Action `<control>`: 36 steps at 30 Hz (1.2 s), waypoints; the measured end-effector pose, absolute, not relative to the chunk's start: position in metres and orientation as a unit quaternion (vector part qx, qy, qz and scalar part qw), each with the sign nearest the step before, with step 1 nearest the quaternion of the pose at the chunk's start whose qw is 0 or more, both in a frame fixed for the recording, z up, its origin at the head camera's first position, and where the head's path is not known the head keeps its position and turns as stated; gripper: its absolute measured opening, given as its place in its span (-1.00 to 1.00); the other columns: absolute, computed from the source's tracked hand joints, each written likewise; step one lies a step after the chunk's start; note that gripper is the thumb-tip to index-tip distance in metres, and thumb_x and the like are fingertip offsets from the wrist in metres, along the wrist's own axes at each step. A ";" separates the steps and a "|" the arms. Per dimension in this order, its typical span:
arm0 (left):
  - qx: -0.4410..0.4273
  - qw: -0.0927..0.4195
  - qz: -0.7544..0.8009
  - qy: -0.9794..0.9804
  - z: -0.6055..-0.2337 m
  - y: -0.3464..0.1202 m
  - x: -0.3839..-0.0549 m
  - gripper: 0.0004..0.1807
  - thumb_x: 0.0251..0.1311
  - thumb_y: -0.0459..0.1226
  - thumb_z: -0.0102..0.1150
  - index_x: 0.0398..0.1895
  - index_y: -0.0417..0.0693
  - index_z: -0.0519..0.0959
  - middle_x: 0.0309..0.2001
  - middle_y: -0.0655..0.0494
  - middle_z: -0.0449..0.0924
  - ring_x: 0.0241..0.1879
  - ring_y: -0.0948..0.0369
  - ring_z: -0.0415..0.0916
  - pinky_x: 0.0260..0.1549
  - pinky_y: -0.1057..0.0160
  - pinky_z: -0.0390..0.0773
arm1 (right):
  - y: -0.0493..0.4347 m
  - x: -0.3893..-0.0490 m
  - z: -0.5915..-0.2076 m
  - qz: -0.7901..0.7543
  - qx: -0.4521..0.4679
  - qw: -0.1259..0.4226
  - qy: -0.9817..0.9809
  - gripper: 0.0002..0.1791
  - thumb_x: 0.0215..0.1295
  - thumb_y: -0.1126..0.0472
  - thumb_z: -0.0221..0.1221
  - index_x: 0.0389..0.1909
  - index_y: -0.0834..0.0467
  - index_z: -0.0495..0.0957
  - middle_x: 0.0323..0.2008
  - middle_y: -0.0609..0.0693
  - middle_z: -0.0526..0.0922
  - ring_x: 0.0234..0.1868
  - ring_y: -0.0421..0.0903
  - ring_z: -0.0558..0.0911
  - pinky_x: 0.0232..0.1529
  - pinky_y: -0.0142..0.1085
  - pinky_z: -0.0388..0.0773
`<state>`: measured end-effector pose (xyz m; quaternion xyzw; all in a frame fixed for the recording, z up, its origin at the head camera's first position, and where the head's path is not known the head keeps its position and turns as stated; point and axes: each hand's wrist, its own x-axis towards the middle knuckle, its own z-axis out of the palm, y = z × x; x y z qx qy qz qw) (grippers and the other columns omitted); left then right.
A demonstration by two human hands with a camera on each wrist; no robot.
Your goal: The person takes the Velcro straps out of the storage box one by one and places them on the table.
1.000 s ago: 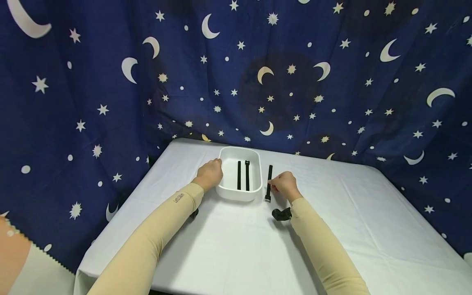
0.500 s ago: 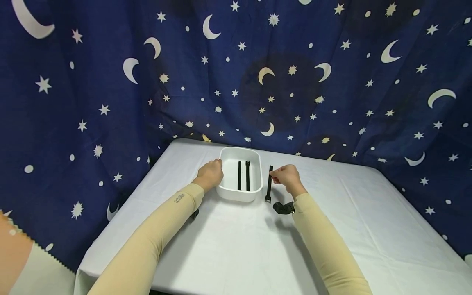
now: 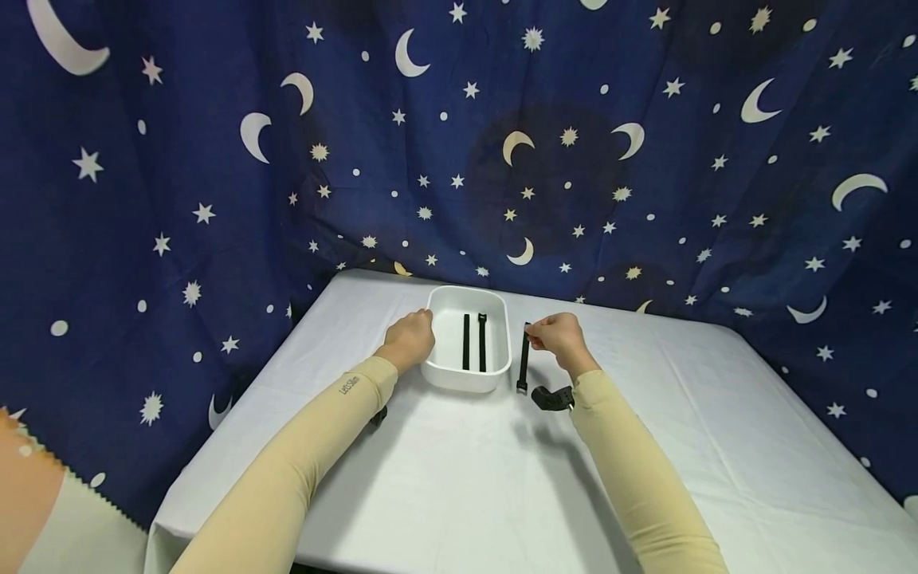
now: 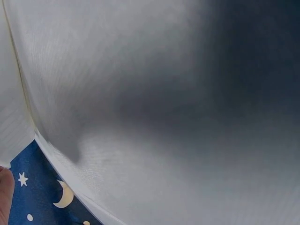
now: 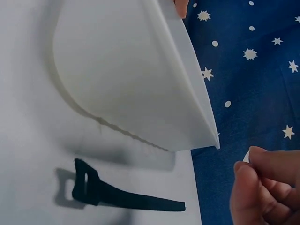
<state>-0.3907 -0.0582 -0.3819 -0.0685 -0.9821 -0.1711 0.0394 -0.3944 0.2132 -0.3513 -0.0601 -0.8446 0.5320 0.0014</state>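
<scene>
My left hand (image 3: 410, 339) grips the left rim of a white rectangular tray (image 3: 464, 381); in the left wrist view only a thumb (image 4: 5, 194) shows. Inside the tray two black straps, a left strap (image 3: 466, 343) and a right strap (image 3: 482, 348), lie side by side. Another strap (image 3: 523, 368), with a slotted head at its near end, lies on the cloth just right of the tray. Over its far end is my right hand (image 3: 561, 339), fingers loosely curled. The right wrist view shows a gap between that hand (image 5: 265, 187) and the strap (image 5: 131, 197).
White cloth covers the table (image 3: 445, 478). A dark blue curtain (image 3: 574, 199) with moons and stars hangs behind it. Below my right wrist sits a black wrist camera (image 3: 552, 399); part of another black camera (image 3: 378, 416) shows under my left forearm.
My right hand has moved along the loose strap from its middle to its far end. That strap and the tray stay in place, and my left hand keeps its grip.
</scene>
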 end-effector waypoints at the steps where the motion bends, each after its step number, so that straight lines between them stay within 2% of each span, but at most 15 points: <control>1: -0.069 0.039 -0.171 -0.982 -0.382 -0.058 -0.391 -0.50 0.49 -0.29 -0.22 0.44 -0.20 0.33 0.47 -0.10 0.31 0.29 -0.06 0.50 0.05 -0.03 0.65 | 0.213 -0.395 -0.351 0.532 -0.059 0.000 -0.845 -0.77 0.37 0.29 0.23 -0.14 0.43 0.59 -0.48 -0.05 0.62 -0.46 -0.24 0.65 -0.28 -0.40 0.69; 7: -0.069 0.042 -0.169 -0.982 -0.383 -0.058 -0.391 -0.50 0.48 -0.29 -0.21 0.44 -0.19 0.34 0.45 -0.10 0.34 0.26 -0.06 0.53 0.02 -0.04 0.66 | 0.211 -0.395 -0.344 0.533 -0.055 -0.002 -0.844 -0.79 0.37 0.30 0.23 -0.16 0.41 0.59 -0.50 -0.07 0.61 -0.47 -0.25 0.63 -0.25 -0.37 0.70; 14: -0.067 0.047 -0.161 -0.983 -0.383 -0.058 -0.392 -0.51 0.47 -0.30 -0.20 0.41 -0.19 0.36 0.43 -0.10 0.38 0.24 -0.06 0.55 0.02 -0.05 0.66 | 0.210 -0.395 -0.338 0.547 -0.050 0.002 -0.836 -0.85 0.35 0.33 0.23 -0.24 0.39 0.58 -0.57 -0.11 0.59 -0.56 -0.31 0.57 -0.36 -0.44 0.67; 22: -0.070 0.051 -0.163 -0.983 -0.386 -0.059 -0.392 -0.53 0.46 -0.31 -0.19 0.37 -0.21 0.41 0.40 -0.11 0.41 0.18 -0.06 0.60 -0.06 -0.05 0.69 | 0.206 -0.395 -0.337 0.541 -0.055 -0.003 -0.839 -0.84 0.37 0.31 0.23 -0.21 0.37 0.58 -0.46 -0.03 0.62 -0.50 -0.26 0.60 -0.27 -0.38 0.68; 29: -0.071 0.050 -0.166 -0.982 -0.385 -0.059 -0.390 -0.53 0.46 -0.31 -0.18 0.37 -0.22 0.40 0.40 -0.13 0.41 0.19 -0.07 0.59 -0.04 -0.05 0.68 | 0.197 -0.396 -0.335 0.546 -0.044 -0.005 -0.837 -0.82 0.36 0.31 0.24 -0.19 0.40 0.58 -0.51 -0.05 0.61 -0.53 -0.27 0.59 -0.39 -0.46 0.64; 36: -0.072 0.053 -0.166 -0.982 -0.384 -0.058 -0.390 -0.53 0.46 -0.31 -0.18 0.37 -0.22 0.40 0.41 -0.12 0.41 0.18 -0.07 0.59 -0.04 -0.05 0.68 | 0.184 -0.396 -0.335 0.537 -0.025 -0.001 -0.843 -0.68 0.36 0.30 0.23 -0.06 0.52 0.59 -0.49 -0.04 0.61 -0.53 -0.27 0.58 -0.39 -0.45 0.63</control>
